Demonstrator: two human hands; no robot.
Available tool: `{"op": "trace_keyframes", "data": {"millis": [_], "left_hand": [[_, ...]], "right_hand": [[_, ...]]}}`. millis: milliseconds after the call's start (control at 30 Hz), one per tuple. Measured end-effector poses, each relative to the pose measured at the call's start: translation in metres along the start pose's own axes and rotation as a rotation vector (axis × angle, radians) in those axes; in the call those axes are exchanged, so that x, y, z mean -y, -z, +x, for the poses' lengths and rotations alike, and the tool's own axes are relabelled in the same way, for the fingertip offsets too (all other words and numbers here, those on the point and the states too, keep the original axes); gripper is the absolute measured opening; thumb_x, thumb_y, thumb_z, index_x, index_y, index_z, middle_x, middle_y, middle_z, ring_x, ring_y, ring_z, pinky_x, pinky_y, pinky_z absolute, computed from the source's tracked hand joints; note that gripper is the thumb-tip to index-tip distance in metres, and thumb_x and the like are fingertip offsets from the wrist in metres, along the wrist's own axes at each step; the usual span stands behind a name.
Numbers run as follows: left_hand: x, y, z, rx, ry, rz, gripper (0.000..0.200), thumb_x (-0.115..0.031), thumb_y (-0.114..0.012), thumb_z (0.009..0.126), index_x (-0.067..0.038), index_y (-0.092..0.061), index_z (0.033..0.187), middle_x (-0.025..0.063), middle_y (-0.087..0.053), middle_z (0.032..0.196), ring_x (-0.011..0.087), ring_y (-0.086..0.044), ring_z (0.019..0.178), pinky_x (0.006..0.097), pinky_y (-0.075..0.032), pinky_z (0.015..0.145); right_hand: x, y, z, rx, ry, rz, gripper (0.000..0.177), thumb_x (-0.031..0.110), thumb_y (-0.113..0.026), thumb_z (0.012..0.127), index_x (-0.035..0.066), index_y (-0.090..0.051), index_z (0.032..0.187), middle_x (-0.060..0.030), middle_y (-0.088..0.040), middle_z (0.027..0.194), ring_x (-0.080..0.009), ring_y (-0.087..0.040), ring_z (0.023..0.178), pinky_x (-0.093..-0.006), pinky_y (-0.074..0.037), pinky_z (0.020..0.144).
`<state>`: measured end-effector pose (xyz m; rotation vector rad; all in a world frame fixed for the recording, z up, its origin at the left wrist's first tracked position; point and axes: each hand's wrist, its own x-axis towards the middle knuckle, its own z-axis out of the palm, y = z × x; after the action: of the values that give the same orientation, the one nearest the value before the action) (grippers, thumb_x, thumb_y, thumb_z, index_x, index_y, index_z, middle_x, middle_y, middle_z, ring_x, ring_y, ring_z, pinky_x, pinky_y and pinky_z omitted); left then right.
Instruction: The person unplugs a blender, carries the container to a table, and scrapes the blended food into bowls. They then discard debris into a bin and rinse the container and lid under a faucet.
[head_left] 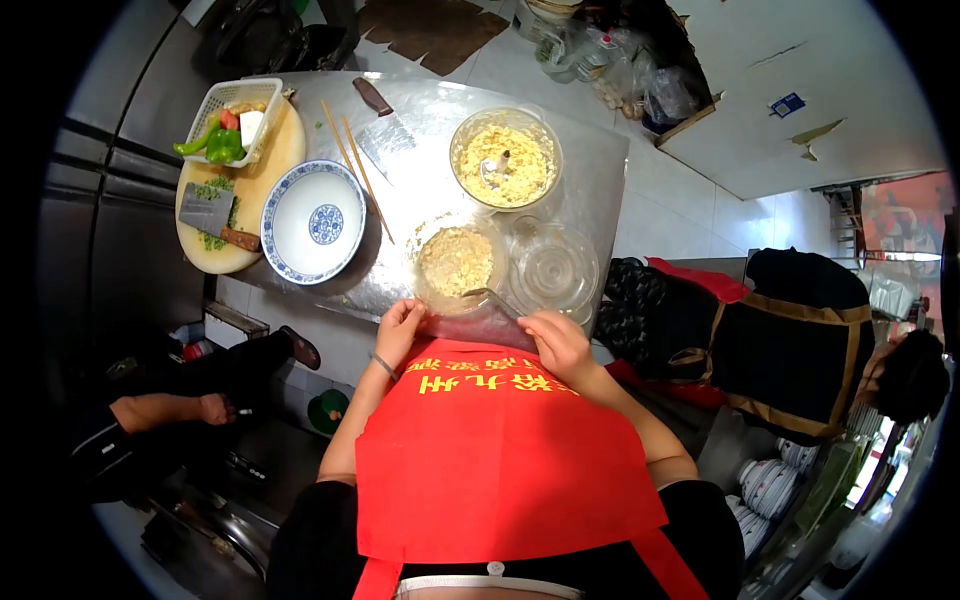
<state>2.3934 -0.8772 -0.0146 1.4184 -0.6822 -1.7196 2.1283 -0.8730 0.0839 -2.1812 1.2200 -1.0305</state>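
Observation:
My left hand [400,325] is pinched closed near the table edge, by the near-left rim of a clear bowl [415,285]. My right hand [558,345] is curled closed at the near right. A dark purplish sheet [480,328] spans between my hands; whether it is film or cloth, I cannot make out. Pale crumbly mince [455,260] lies in the bowl. A spoon [495,298] rests in it, its handle slanting towards my right hand without a clear grip on it. Behind stands a food processor bowl [555,175] of yellow chopped food, its blade hub showing.
A clear lid [555,268] lies right of the mince bowl. Leftward are a blue-and-white bowl [290,240], chopsticks [350,155], a knife [373,97], and a round board [290,130] with a cleaver [207,212] and vegetable basket [205,105]. Another person's hand [217,408] is at left.

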Motion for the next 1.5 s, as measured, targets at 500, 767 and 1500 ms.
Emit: {"op": "trace_keyframes", "data": {"millis": [500,767,1500], "left_hand": [[-0.154,-0.043,0.073,-0.108,-0.772,0.977,0.011,-0.01,-0.063,0.073,-0.003,-0.06,0.082,0.0084,-0.056,0.075,0.018,-0.052,0.062,0.0274,-0.043,0.06],[-0.157,-0.134,0.148,0.054,-0.863,1.244,0.025,-0.015,-0.063,0.074,-0.008,-0.06,0.099,0.0114,-0.057,0.09,0.0282,-0.056,0.077,0.0342,-0.045,0.071],[-0.163,-0.139,0.173,0.057,-0.977,1.077,0.015,-0.012,-0.056,0.08,-0.001,-0.057,0.091,0.0155,-0.057,0.086,0.0321,-0.055,0.08,0.036,-0.044,0.07]], "right_hand": [[-0.019,0.014,0.001,-0.504,-0.97,1.311,0.028,0.014,-0.044,0.088,-0.008,-0.05,0.105,-0.0093,-0.055,0.077,-0.014,-0.051,0.064,-0.0235,-0.043,0.062],[-0.024,0.02,0.001,-0.599,-0.972,1.327,0.028,0.014,-0.044,0.088,-0.007,-0.05,0.106,-0.0092,-0.055,0.078,-0.0138,-0.051,0.065,-0.0243,-0.042,0.062],[-0.019,0.029,0.004,-0.753,-0.856,1.286,0.029,0.016,-0.045,0.088,-0.006,-0.05,0.106,-0.0095,-0.057,0.08,-0.0152,-0.053,0.068,-0.0259,-0.043,0.065]]}}
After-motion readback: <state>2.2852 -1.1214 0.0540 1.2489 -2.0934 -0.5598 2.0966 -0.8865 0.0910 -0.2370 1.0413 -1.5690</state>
